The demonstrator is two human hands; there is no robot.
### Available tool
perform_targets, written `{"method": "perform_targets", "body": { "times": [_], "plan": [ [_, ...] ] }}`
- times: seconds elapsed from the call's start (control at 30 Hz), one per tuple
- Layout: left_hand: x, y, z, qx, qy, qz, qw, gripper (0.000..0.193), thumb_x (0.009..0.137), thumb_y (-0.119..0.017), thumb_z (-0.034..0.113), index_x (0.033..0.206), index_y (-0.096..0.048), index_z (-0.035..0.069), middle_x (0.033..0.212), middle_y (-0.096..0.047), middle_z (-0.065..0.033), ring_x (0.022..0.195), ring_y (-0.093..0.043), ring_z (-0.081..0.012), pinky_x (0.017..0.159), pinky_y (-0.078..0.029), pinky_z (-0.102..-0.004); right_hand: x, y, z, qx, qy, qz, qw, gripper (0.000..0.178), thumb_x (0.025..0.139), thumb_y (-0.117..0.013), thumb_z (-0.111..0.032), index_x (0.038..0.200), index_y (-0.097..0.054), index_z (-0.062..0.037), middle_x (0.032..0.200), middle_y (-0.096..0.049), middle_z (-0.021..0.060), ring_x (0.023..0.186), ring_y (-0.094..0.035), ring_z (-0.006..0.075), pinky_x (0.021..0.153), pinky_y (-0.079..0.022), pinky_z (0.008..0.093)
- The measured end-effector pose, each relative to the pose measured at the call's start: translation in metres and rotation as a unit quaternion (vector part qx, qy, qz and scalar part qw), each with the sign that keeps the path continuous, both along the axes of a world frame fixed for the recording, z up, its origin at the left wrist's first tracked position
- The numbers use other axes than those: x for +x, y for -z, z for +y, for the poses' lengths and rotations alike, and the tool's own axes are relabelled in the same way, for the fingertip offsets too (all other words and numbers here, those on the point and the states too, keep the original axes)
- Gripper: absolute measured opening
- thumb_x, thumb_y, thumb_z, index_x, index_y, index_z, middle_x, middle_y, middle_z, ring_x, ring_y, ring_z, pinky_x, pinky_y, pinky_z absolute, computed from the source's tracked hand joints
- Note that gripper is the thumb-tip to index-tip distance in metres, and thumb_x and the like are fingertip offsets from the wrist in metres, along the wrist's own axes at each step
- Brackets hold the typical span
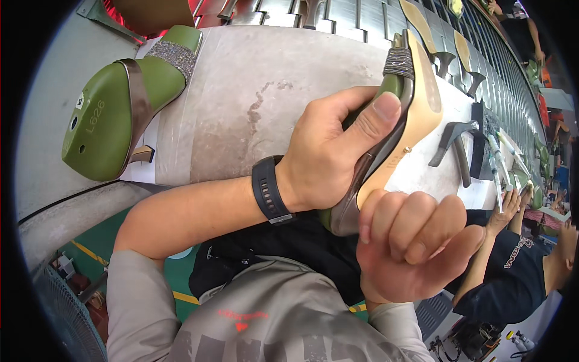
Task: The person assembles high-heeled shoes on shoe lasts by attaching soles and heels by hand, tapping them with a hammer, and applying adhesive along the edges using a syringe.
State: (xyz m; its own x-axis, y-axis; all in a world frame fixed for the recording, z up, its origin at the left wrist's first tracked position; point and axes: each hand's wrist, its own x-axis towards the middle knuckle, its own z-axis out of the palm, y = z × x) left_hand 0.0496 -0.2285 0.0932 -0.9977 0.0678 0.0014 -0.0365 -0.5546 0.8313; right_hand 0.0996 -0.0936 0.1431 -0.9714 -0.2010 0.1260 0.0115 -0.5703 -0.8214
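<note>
My left hand is wrapped round a sandal built on a green shoe last, its thumb pressing the side. The sandal is tilted with its toe up and away and its beige sole turned to the right. A glittery band crosses the toe, and brown material covers the rear end. Against the sole's lower end rests my right hand, palm up, fingers curled in and thumb apart; I see nothing in its fingers. A second sandal on a green last, with a brown strap and glittery band, stands at the left.
A hammer lies right of the held sandal, beside several pen-like tools. Beyond the worn work surface runs a metal slat conveyor carrying heeled soles. A co-worker in a dark shirt is close at the right.
</note>
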Motion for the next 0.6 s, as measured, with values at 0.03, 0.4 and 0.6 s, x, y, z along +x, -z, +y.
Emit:
{"method": "perform_targets", "body": {
  "times": [0.03, 0.4, 0.6],
  "plan": [
    [0.0, -0.001, 0.002, 0.016, -0.005, -0.004, 1.0, 0.051, 0.11, -0.06, 0.045, 0.113, -0.07, -0.004, 0.085, -0.069, 0.0002, 0.078, -0.056, -0.0039, 0.065, -0.047, -0.0239, 0.0, 0.001, -0.001, -0.009, 0.011, 0.019, 1.0, 0.052, 0.108, -0.056, -0.051, 0.078, -0.048, -0.0088, 0.061, -0.049, 0.0057, 0.052, -0.041, 0.0197, 0.058, -0.043, 0.0387],
    [0.004, 0.001, -0.002, 0.003, 0.001, 0.008, 1.0, 0.052, 0.109, -0.062, 0.044, 0.121, -0.069, -0.006, 0.09, -0.071, -0.0024, 0.082, -0.06, -0.0064, 0.07, -0.051, -0.0259, -0.005, 0.005, -0.001, 0.035, -0.024, 0.113, 0.993, 0.045, 0.11, -0.056, -0.036, 0.077, -0.046, -0.0076, 0.057, -0.048, 0.0041, 0.046, -0.04, 0.0158, 0.05, -0.042, 0.035],
    [-0.007, 0.001, -0.005, -0.161, -0.052, 0.043, 0.985, 0.055, 0.112, -0.052, 0.049, 0.101, -0.067, -0.003, 0.084, -0.069, -0.0036, 0.077, -0.059, -0.0092, 0.067, -0.049, -0.0302, -0.023, -0.017, -0.005, 0.108, -0.035, 0.0, 0.994, 0.035, 0.107, -0.047, -0.017, 0.075, -0.039, -0.0064, 0.057, -0.045, 0.0056, 0.05, -0.039, 0.0151, 0.053, -0.041, 0.0331]
  ]
}}
